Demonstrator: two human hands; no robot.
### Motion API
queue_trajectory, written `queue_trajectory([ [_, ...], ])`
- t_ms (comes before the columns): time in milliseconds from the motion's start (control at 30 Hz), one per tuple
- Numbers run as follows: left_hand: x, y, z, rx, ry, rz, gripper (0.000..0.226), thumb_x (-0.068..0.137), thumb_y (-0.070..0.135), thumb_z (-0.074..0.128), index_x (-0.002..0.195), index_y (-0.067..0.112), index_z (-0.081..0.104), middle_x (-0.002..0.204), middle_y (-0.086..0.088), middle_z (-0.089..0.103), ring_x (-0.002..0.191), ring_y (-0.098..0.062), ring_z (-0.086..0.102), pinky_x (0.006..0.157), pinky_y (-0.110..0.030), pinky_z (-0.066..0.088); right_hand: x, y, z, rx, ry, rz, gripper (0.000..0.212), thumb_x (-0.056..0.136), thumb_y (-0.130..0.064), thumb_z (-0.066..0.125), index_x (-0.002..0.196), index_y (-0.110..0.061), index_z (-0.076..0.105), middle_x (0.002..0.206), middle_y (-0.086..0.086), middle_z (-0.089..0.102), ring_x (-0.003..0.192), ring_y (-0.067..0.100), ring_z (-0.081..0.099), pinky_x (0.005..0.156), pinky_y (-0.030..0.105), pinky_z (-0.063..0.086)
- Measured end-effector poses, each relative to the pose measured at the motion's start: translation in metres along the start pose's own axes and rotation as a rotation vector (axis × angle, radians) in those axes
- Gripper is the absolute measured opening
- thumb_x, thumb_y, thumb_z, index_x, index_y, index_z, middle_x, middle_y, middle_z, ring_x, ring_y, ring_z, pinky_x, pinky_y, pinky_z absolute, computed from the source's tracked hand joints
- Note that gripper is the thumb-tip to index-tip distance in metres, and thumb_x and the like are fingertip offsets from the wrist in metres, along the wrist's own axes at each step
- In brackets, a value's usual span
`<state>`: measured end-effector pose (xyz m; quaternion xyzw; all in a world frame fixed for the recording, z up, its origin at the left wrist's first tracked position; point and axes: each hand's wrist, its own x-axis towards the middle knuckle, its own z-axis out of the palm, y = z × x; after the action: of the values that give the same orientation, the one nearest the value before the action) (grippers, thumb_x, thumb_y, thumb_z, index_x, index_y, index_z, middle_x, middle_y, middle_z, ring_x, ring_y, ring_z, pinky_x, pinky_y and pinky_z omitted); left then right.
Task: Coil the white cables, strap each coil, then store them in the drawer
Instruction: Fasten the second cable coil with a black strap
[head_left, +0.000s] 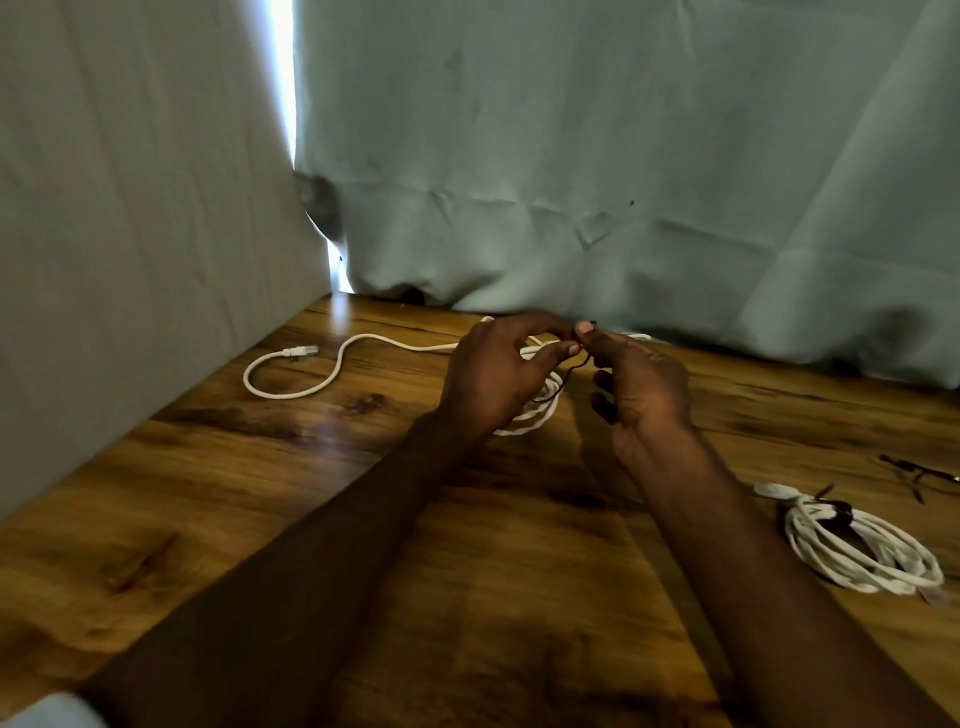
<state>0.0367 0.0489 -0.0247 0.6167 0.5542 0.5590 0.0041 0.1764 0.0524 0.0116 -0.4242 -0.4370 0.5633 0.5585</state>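
White cable (535, 410) coil half hidden behind left hand (488, 379), black strap (571, 371) barely visible

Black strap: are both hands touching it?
Touching. In the head view the left hand and right hand pinch the thin black strap between their fingertips, above the white coil.
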Motion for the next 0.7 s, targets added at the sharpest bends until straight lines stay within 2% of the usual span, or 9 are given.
queue_trajectory([
  [100, 0.0, -0.001, 0.003, -0.061, -0.009, -0.012, 0.022, 0.085, 0.052, 0.069, 0.096, 0.034, 0.077, 0.092, 0.02, 0.076, 0.093, -0.002, 0.071, 0.083, -0.04, 0.056, 0.0, 0.0, -0.001, 0.015, -0.012, 0.044, 0.008, 0.082, -0.02, 0.084, 0.082, -0.02, 0.076, 0.074, -0.008, 0.07, 0.074, 0.012, 0.059, 0.063, 0.027, 0.044],
  [200, 0.001, -0.001, 0.005, 0.025, 0.013, -0.002, 0.023, 0.088, 0.051, 0.063, 0.098, 0.035, 0.075, 0.092, 0.019, 0.075, 0.091, -0.003, 0.07, 0.08, -0.038, 0.055, 0.003, 0.002, -0.003, 0.03, -0.017, 0.033, 0.007, 0.085, -0.019, 0.082, 0.087, -0.018, 0.075, 0.08, -0.002, 0.074, 0.074, 0.013, 0.063, 0.054, 0.022, 0.045],
  [333, 0.001, -0.007, 0.002, 0.076, 0.021, 0.026, 0.021, 0.089, 0.049, 0.062, 0.102, 0.036, 0.073, 0.096, 0.018, 0.075, 0.092, -0.009, 0.07, 0.081, -0.039, 0.056, 0.013, 0.002, -0.008, 0.028, 0.005, -0.067, 0.011, 0.093, -0.016, 0.074, 0.099, -0.007, 0.076, 0.071, 0.002, 0.07, 0.061, 0.011, 0.062, 0.05, 0.019, 0.047],
  [467, 0.0, -0.007, 0.0, 0.09, 0.022, 0.042, 0.022, 0.091, 0.049, 0.06, 0.105, 0.036, 0.07, 0.094, 0.013, 0.075, 0.088, -0.012, 0.071, 0.078, -0.041, 0.057, 0.016, 0.003, -0.008, -0.091, -0.073, -0.141, 0.013, 0.099, -0.006, 0.064, 0.093, -0.008, 0.075, 0.066, 0.001, 0.065, 0.06, 0.013, 0.058, 0.059, 0.022, 0.052],
  [533, -0.001, -0.008, 0.0, 0.121, 0.017, 0.062, 0.022, 0.091, 0.05, 0.059, 0.106, 0.036, 0.069, 0.094, 0.01, 0.075, 0.09, -0.015, 0.07, 0.077, -0.04, 0.056, 0.016, 0.006, -0.007, -0.146, -0.114, -0.182, 0.017, 0.099, -0.003, 0.062, 0.092, -0.01, 0.076, 0.068, 0.002, 0.069, 0.064, 0.014, 0.061, 0.065, 0.027, 0.055],
  [633, -0.001, -0.008, -0.001, 0.17, 0.013, 0.081, 0.022, 0.091, 0.049, 0.059, 0.105, 0.036, 0.07, 0.094, 0.009, 0.075, 0.088, -0.016, 0.07, 0.073, -0.039, 0.055, 0.02, 0.011, -0.007, -0.332, -0.061, -0.362, 0.014, 0.093, -0.015, 0.071, 0.084, -0.022, 0.08, 0.072, 0.0, 0.077, 0.073, 0.017, 0.074, 0.082, 0.044, 0.063],
  [700, -0.001, -0.007, -0.002, 0.173, 0.013, 0.077, 0.022, 0.092, 0.049, 0.06, 0.105, 0.036, 0.071, 0.094, 0.01, 0.075, 0.087, -0.015, 0.069, 0.071, -0.039, 0.054, 0.019, 0.009, -0.007, -0.383, -0.021, -0.428, 0.019, 0.09, -0.019, 0.074, 0.074, -0.029, 0.078, 0.07, -0.002, 0.077, 0.075, 0.018, 0.076, 0.084, 0.05, 0.063],
])
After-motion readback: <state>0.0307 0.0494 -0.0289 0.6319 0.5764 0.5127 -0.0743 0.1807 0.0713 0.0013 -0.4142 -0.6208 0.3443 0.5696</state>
